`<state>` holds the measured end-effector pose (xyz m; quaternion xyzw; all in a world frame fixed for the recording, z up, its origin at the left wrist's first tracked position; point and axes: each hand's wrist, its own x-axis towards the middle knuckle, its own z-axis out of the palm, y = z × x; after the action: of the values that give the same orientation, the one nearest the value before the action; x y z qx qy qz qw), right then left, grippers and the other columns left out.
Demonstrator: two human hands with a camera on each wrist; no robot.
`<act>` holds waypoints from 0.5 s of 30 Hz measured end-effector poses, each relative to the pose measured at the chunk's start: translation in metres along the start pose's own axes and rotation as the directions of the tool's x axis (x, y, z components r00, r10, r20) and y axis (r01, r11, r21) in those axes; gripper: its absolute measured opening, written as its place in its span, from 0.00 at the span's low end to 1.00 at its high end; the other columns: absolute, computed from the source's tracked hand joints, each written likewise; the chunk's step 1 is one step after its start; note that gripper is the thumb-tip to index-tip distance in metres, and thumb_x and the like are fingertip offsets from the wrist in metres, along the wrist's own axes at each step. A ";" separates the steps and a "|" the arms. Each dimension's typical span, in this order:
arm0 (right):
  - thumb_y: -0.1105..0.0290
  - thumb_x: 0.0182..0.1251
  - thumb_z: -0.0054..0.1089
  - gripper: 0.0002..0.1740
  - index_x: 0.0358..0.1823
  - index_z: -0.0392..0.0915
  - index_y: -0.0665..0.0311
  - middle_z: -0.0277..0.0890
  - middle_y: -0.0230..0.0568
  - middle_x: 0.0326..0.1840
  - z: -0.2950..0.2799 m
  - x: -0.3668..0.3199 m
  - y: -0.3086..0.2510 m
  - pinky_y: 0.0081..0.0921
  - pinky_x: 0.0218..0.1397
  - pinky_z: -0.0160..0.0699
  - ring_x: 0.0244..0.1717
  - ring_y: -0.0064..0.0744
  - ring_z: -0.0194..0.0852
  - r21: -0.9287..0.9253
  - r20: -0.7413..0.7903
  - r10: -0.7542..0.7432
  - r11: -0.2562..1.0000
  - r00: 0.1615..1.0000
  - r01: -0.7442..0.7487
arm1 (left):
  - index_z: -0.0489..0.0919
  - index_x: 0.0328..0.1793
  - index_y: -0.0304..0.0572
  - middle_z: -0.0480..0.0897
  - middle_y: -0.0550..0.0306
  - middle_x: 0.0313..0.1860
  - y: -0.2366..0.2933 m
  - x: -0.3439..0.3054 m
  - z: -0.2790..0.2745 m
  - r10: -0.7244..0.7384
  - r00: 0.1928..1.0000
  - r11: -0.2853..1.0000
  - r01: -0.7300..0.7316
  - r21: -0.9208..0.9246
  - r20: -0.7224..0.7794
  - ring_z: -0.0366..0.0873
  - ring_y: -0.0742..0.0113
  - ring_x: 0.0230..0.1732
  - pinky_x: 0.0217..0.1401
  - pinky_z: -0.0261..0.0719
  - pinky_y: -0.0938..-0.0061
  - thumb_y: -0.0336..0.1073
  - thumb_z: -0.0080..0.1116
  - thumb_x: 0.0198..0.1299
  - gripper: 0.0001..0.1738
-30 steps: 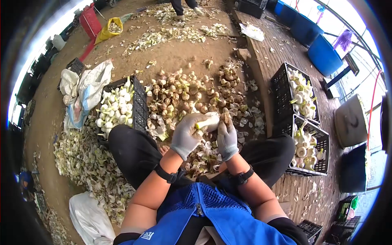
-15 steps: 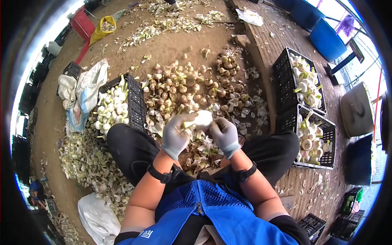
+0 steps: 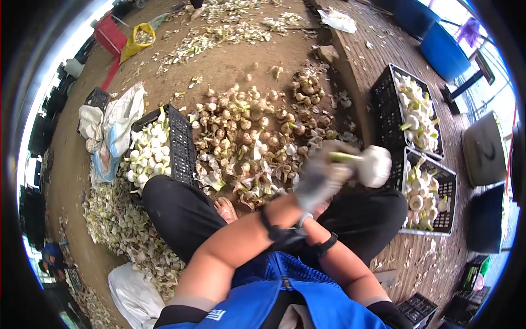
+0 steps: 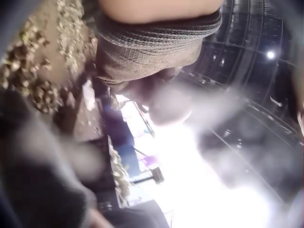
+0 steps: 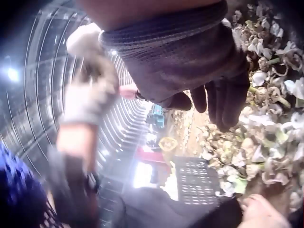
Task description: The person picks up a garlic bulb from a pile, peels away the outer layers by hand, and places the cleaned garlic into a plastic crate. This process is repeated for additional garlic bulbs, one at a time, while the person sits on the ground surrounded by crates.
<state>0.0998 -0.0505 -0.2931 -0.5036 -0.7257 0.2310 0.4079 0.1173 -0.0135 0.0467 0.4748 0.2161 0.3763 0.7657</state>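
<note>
My gloved left hand (image 3: 323, 178), blurred by motion, reaches across to the right over my right forearm. It grips the green stem of a white garlic bulb (image 3: 375, 166), which sticks out to the right near the crates. In the right wrist view the same bulb (image 5: 84, 40) shows above the left hand (image 5: 92, 95). My right hand (image 5: 190, 71) hangs with loosely extended fingers above scattered garlic skins (image 5: 261, 137), holding nothing. The head view hides most of it behind the left hand and forearm. Unpeeled garlic bulbs (image 3: 235, 123) lie heaped on the ground ahead.
To the right, two black crates hold white garlic, a nearer crate (image 3: 450, 211) and a farther crate (image 3: 382, 112), on wooden boards. Another garlic-filled crate (image 3: 183, 142) stands at my left, beside white sacks (image 3: 123, 118). Blue tubs (image 3: 446, 52) stand far right.
Both hands were together at the bulb in front of me. The left hand has swung right with the bulb, crossing over the right arm, and the right hand has let go.
</note>
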 end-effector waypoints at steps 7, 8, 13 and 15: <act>0.57 0.64 0.50 0.22 0.52 0.74 0.65 0.80 0.55 0.45 -0.081 -0.009 -0.068 0.40 0.54 0.74 0.47 0.54 0.78 -0.054 0.315 0.018 0.999 0.949 -0.001 | 0.54 0.76 0.41 0.74 0.43 0.63 -0.044 0.067 -0.011 -0.262 0.877 0.728 -0.095 0.679 0.404 0.74 0.59 0.62 0.62 0.73 0.69 0.38 0.64 0.55 0.45; 0.56 0.64 0.50 0.23 0.52 0.74 0.65 0.80 0.56 0.45 -0.087 -0.003 -0.081 0.40 0.54 0.74 0.48 0.55 0.78 -0.053 0.351 0.034 0.998 0.936 -0.016 | 0.57 0.74 0.41 0.75 0.41 0.61 -0.062 0.070 -0.064 -0.272 0.909 0.746 -0.008 0.666 0.315 0.76 0.56 0.59 0.62 0.74 0.67 0.37 0.63 0.55 0.42; 0.54 0.62 0.52 0.24 0.54 0.74 0.63 0.80 0.56 0.43 -0.140 0.056 -0.152 0.40 0.51 0.74 0.46 0.54 0.79 0.004 0.616 0.549 0.716 0.566 -0.698 | 0.62 0.73 0.48 0.77 0.40 0.59 -0.065 0.055 -0.251 -0.304 0.749 0.186 0.653 0.734 -0.588 0.79 0.57 0.53 0.54 0.77 0.69 0.30 0.57 0.54 0.37; 0.53 0.62 0.52 0.25 0.54 0.73 0.63 0.79 0.57 0.44 -0.139 0.063 -0.151 0.41 0.51 0.74 0.47 0.55 0.77 -0.013 0.632 0.552 0.710 0.544 -0.704 | 0.60 0.75 0.57 0.75 0.41 0.62 -0.111 0.063 -0.284 -0.295 0.749 0.092 0.641 0.762 -0.594 0.75 0.55 0.59 0.60 0.73 0.68 0.29 0.58 0.51 0.42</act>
<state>0.1223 -0.0613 -0.0798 -0.5780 -0.5490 0.5944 0.1061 0.0022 0.1667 -0.1795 0.6718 0.6444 -0.0329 0.3639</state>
